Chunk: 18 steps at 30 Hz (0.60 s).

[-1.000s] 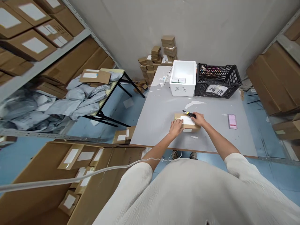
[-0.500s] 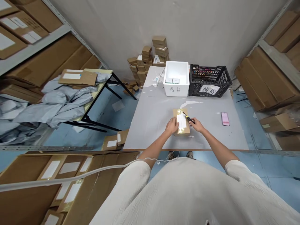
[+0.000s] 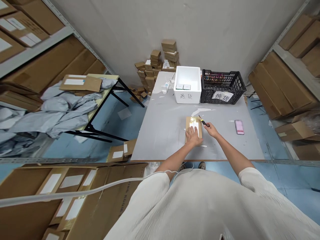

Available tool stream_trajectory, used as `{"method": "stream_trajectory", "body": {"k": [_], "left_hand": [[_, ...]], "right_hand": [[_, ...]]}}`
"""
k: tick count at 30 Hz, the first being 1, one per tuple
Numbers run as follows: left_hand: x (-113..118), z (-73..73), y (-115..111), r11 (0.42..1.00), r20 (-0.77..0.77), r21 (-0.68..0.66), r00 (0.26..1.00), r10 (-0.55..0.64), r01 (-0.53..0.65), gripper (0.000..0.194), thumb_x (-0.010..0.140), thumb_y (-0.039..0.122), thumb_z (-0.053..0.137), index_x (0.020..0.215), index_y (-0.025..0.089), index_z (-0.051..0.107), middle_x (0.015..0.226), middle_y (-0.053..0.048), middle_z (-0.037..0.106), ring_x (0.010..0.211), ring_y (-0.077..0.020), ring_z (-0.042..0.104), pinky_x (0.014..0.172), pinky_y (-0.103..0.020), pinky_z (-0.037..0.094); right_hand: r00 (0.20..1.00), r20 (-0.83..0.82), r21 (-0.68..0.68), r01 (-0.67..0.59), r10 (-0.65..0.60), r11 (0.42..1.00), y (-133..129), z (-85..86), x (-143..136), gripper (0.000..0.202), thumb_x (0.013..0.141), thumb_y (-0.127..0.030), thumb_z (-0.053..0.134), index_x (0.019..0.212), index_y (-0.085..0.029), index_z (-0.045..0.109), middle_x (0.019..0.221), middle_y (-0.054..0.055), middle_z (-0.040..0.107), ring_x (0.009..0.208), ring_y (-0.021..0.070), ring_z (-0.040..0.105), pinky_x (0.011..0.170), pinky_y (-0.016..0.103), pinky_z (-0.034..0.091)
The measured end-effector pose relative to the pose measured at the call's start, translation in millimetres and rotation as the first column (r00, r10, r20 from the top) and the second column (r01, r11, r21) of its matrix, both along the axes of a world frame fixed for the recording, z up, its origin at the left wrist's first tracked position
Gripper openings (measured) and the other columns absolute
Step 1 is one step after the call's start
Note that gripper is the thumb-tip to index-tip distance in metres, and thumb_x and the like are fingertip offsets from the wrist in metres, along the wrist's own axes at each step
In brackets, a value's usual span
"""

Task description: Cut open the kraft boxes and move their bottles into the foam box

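A small cardboard box (image 3: 188, 123) with a white label and shiny tape across its top lies near the front of the grey table. Spread over its lower half is my left hand (image 3: 193, 136), fingers apart on the label and thumb toward the right edge. My right hand (image 3: 212, 129) is closed round the dark handle of a utility knife (image 3: 205, 123) with a yellow band. The knife's blade points up and left, just beyond the box's upper right corner. The palm covers part of the label.
On the table (image 3: 160, 133) stand a white foam box (image 3: 188, 96) holding small packets and a black plastic crate (image 3: 223, 86). A phone (image 3: 239, 127) lies at the right. Stacked cartons (image 3: 170, 53) are behind; grey mailing bags (image 3: 72, 106) cover a side table. A pale cable (image 3: 100, 188) crosses the lower left.
My left hand has moved from the box's left side to lie across its lower top. My right hand and the knife have shifted slightly right, and the blade has left the tape.
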<state>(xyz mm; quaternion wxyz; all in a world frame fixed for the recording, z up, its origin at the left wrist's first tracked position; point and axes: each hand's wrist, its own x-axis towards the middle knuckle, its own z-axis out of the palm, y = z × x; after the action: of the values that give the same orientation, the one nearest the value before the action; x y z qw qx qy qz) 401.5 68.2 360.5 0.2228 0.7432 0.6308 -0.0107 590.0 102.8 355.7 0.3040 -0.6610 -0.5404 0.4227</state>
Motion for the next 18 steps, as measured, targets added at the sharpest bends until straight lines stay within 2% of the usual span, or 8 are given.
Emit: {"method": "stream_trajectory", "body": {"k": [2,4,7,10,13,18], "left_hand": [[-3.6,-4.6,2.2,0.997,-0.033,-0.044,0.997,-0.063,0.062,0.118,0.082,0.060,0.078,0.177,0.019,0.023,0.185,-0.027,0.017,0.171,-0.0539,0.011,0.132,-0.073,0.019],[-14.8,-7.9,7.1,0.981,-0.039,-0.092,0.983,-0.178,0.173,0.122,0.077,0.051,0.083,0.178,0.021,0.021,0.186,-0.026,0.012,0.173,-0.0508,0.007,0.133,-0.073,0.016],[-39.5,-8.9,16.0,0.931,-0.020,-0.101,0.935,-0.355,0.351,0.123,0.075,0.036,0.084,0.179,0.026,0.019,0.188,-0.022,0.009,0.174,-0.0443,0.006,0.134,-0.073,0.015],[-62.3,-6.1,23.0,0.872,-0.005,-0.072,0.874,-0.485,0.484,0.117,0.077,0.018,0.075,0.179,0.029,0.019,0.189,-0.017,0.009,0.176,-0.0367,0.007,0.135,-0.073,0.012],[-74.7,-2.4,26.5,0.864,-0.002,-0.007,0.864,-0.503,0.503,0.112,0.080,0.013,0.071,0.179,0.029,0.020,0.188,-0.016,0.019,0.175,-0.0346,0.013,0.136,-0.070,0.013],[-77.8,3.2,25.6,0.856,-0.011,0.061,0.858,-0.513,0.513,0.106,0.083,0.012,0.068,0.178,0.026,0.023,0.184,-0.017,0.030,0.172,-0.0352,0.025,0.136,-0.061,0.023]], "right_hand": [[1.000,-0.008,0.024,0.026,-0.026,0.999,3.4,-1.2,0.6,0.036,0.091,-0.056,0.065,0.110,-0.025,0.064,0.127,0.010,0.074,0.126,0.0291,0.065,0.112,0.044,0.051],[0.998,-0.018,0.050,0.055,-0.054,0.997,5.9,-4.2,1.6,0.036,0.089,-0.057,0.066,0.106,-0.025,0.064,0.129,0.010,0.074,0.130,0.0304,0.063,0.116,0.047,0.049],[0.996,-0.042,0.031,0.080,-0.079,0.996,6.8,-11.1,2.6,0.037,0.087,-0.059,0.067,0.104,-0.026,0.063,0.121,0.008,0.075,0.122,0.0300,0.066,0.113,0.049,0.051],[0.995,-0.064,-0.015,0.077,-0.078,0.997,3.2,-17.9,2.4,0.038,0.087,-0.058,0.066,0.106,-0.025,0.063,0.114,0.007,0.076,0.110,0.0268,0.069,0.106,0.045,0.054],[0.994,-0.054,-0.037,0.088,-0.090,0.995,-3.6,-22.1,2.8,0.036,0.088,-0.055,0.065,0.107,-0.025,0.063,0.110,0.006,0.076,0.103,0.0242,0.071,0.098,0.040,0.057],[0.996,-0.045,-0.093,0.068,-0.073,0.993,-16.5,-21.1,7.6,0.032,0.091,-0.056,0.063,0.105,-0.027,0.062,0.106,0.004,0.077,0.100,0.0230,0.073,0.084,0.035,0.061]]}}
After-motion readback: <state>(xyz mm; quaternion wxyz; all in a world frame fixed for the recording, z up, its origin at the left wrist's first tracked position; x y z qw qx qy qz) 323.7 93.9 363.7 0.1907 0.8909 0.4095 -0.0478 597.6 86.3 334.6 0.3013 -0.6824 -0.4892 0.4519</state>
